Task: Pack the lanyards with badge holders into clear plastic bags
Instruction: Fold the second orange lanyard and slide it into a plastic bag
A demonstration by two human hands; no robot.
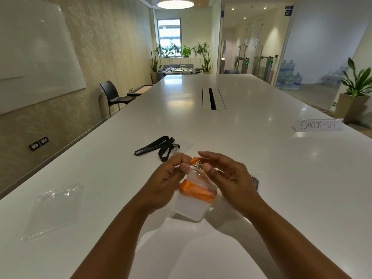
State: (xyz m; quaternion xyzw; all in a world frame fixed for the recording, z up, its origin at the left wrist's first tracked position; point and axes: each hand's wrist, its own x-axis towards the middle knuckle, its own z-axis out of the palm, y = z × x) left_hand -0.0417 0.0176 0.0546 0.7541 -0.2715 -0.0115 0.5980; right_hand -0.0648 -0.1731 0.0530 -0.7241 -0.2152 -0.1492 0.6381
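Above a white table [241, 158], the left hand [167, 184] and right hand [227, 178] pinch the top of a clear bag [193, 206] holding an orange lanyard [198, 191]. A black lanyard [159, 148] lies just beyond; an empty bag [54, 208] lies left.

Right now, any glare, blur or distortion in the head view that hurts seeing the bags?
Head view: wide-angle bending at the edges; ceiling light glares off the white table; the empty clear bag shows mostly by highlights; both hands, left and right, and the bag with the orange lanyard look sharp.
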